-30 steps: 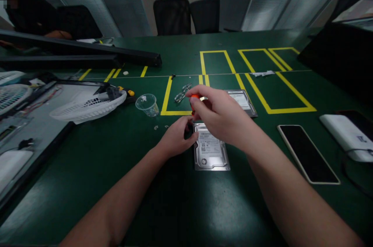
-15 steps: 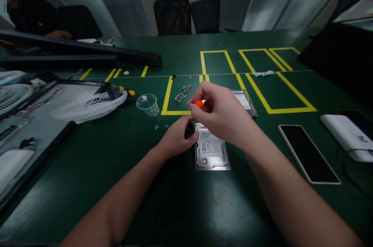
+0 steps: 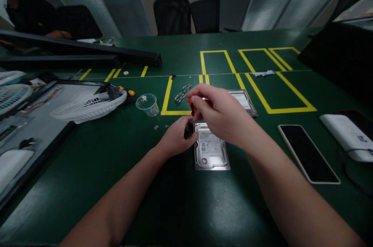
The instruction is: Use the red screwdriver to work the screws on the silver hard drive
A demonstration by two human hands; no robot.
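Observation:
A silver hard drive (image 3: 211, 149) with a white label lies flat on the green table before me. My left hand (image 3: 180, 135) grips its upper left corner, thumb on the label side and fingers curled at the far edge. Above that corner, my right hand (image 3: 214, 109) pinches the orange and black handle of a screwdriver (image 3: 192, 106); its tip is hidden behind the fingers. A second hard drive (image 3: 244, 101) lies beyond my right hand, partly covered by it. Several tiny screws (image 3: 156, 127) are scattered left of my left hand.
A clear plastic cup (image 3: 147, 105) and eyeglasses (image 3: 183, 92) stand near yellow tape outlines. Rackets (image 3: 90, 107) rest on a grey panel at left. A phone (image 3: 308, 153) and white power bank (image 3: 348, 136) lie right. Someone in dark clothing (image 3: 35, 17) sits far left.
My right hand has turned on the screwdriver's handle; its fingers now cover more of the orange cap and some black shows. My left hand and the hard drive stay put.

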